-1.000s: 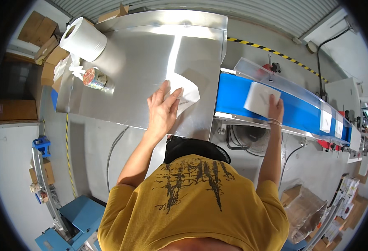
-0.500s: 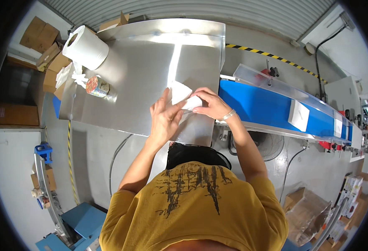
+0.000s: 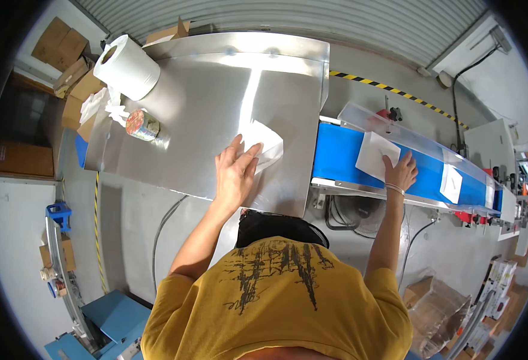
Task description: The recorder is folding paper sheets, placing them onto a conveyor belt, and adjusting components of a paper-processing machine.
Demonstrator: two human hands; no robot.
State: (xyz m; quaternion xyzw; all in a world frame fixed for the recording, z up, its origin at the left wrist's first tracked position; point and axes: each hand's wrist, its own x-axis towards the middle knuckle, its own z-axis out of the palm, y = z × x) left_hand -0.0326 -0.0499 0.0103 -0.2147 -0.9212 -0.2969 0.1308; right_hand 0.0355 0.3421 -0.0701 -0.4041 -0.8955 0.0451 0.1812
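Note:
On the metal table, my left hand [image 3: 234, 173] rests its stretched fingers on the edge of a white packet [image 3: 271, 144], which looks thin and creased; its exact kind I cannot make out. Over the blue conveyor belt [image 3: 334, 153], my right hand [image 3: 402, 174] has its thumb and fingers apart. Its thumb lies at the near right edge of a flat, four-sided white packet [image 3: 373, 155] on the belt, and the hand does not appear to grip it. A second white piece [image 3: 450, 183] lies farther along the belt.
Toward the back left of the metal table [image 3: 198, 102] stand a large white roll [image 3: 133, 71] and a roll of tape [image 3: 142, 125]. A clear guard [image 3: 420, 138] runs along the belt's far side. Cardboard boxes [image 3: 61, 43] sit beyond the table's left end.
My right hand has moved from the table to the right, over the belt, where a white packet now lies under it. The left hand stays on the table with another packet. Belt pieces have shifted right.

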